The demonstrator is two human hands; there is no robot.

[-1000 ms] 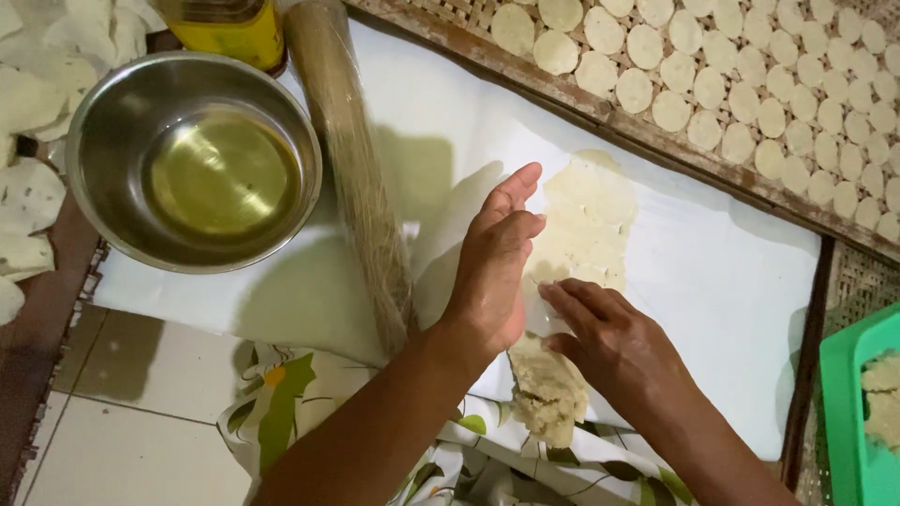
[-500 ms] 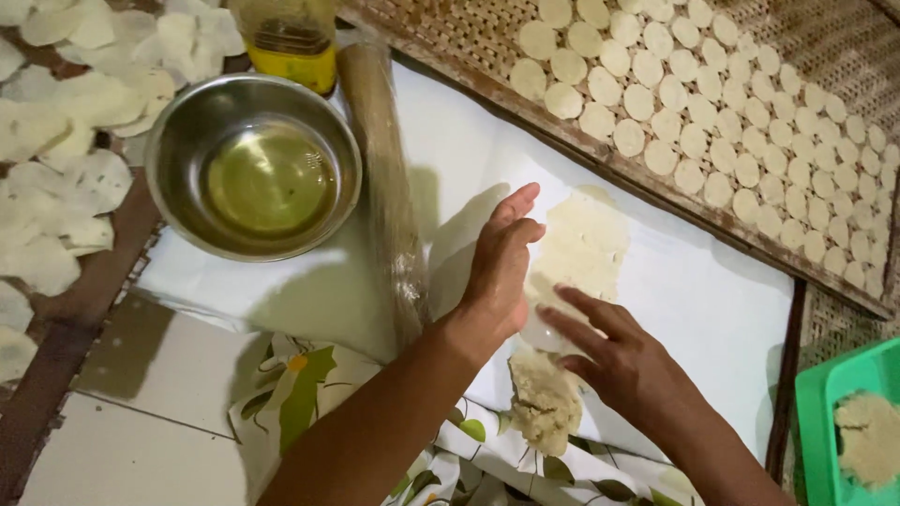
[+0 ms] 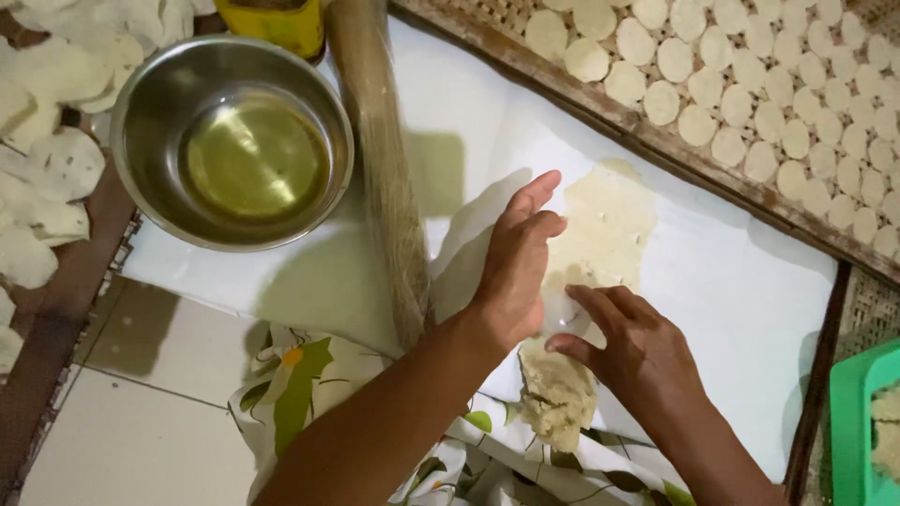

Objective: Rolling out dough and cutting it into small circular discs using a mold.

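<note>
Lying lengthwise away from the person, flattened dough (image 3: pixel 600 230) sits under both hands' loosely spread fingers (image 3: pixel 539 201).

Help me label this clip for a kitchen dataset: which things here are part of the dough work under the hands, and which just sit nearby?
In use:
- left hand
- right hand
- flattened dough
- dough lump
- white sheet

Nearby only:
- rolling pin
- steel bowl of oil
- woven tray of cut rounds
- green tub

Yellow bottle (image 3: pixel 274 21), top edge
</note>
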